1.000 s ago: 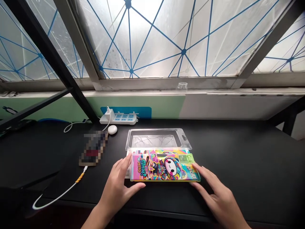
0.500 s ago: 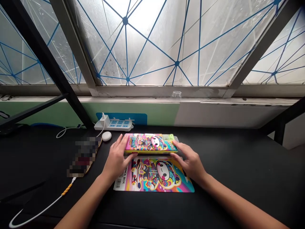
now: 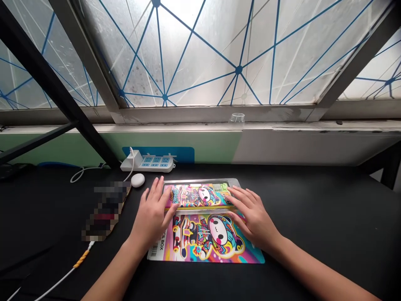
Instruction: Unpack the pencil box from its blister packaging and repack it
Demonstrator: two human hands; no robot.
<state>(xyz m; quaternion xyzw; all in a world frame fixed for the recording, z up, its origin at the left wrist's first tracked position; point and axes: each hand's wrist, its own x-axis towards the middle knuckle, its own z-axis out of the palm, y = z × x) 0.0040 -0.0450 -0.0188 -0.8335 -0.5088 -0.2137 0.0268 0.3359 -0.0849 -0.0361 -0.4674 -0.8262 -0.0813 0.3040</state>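
A colourful pencil box [image 3: 200,195] with a cartoon character lies in a clear plastic tray [image 3: 233,182] at the top of its printed card [image 3: 206,238]. The card shows a larger cartoon character and a barcode at its left. My left hand [image 3: 153,211] rests at the left end of the box, its fingers spread and its thumb by the front edge. At the right end, my right hand [image 3: 252,215] lies with outstretched fingers over the box and tray edge. Both hands are open and cover the ends of the box.
Left of the card lie a blurred-out phone-like item [image 3: 105,213] with a white cable [image 3: 59,280] and a round white object [image 3: 138,180]. Behind them are a white power strip [image 3: 150,161] and a black slanted frame bar [image 3: 65,100]. A clear cup [image 3: 237,118] stands on the window sill.
The pencil box has gone down into the plastic tray from just above it. My hands have loosened from its ends and flattened. The view has shifted slightly.
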